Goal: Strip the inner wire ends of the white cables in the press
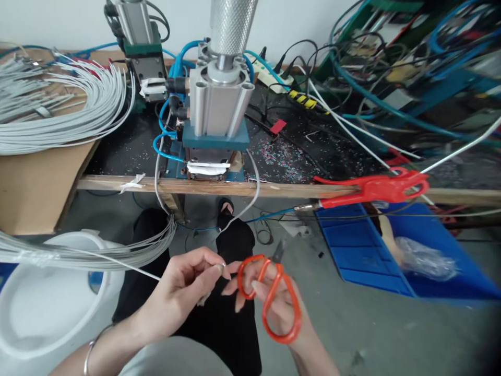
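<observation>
Below the counter [274,189], your left hand [183,287] pinches the wire [117,263] end, running leftward, while your right hand [274,308] grips the scissors [270,292] just beside it.

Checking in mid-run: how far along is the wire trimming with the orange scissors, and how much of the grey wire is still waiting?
Done: can't tell; no finished pile shows. In hand: the left hand pinches one grey wire end, and the right hand holds the orange scissors beside it. Left, likely: a grey wire bundle across the lap and a larger coil of grey wires on the bench, near the pneumatic press.
</observation>
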{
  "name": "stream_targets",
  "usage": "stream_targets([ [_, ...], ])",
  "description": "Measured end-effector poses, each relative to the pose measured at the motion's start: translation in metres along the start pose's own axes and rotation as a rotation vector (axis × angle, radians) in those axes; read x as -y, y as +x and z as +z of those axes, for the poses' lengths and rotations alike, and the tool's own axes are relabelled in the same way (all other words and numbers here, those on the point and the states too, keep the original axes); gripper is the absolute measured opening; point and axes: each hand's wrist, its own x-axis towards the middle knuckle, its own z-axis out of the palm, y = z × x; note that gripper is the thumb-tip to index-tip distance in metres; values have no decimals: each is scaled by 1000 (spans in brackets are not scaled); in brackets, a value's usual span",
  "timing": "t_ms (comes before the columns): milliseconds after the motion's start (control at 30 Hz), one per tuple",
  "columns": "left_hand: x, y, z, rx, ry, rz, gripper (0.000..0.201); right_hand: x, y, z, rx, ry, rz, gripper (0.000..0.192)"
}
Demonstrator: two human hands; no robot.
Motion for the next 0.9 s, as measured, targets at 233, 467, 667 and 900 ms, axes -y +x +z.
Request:
stream_targets([
  [233, 7, -2, 9, -29, -3, -8, 33, -7, -4, 43, -157, -452, -127, 17],
  [467, 9, -6, 6, -91, -6, 5, 32, 2, -2, 41, -167, -389, -205, 22],
  [667, 9, -7, 1, -83, 40, -6, 32, 4, -15, 30, -146, 25, 48, 49],
  [900, 5, -12, 1, -27, 81, -39, 32, 23, -10, 27, -135, -596, -117, 51],
])
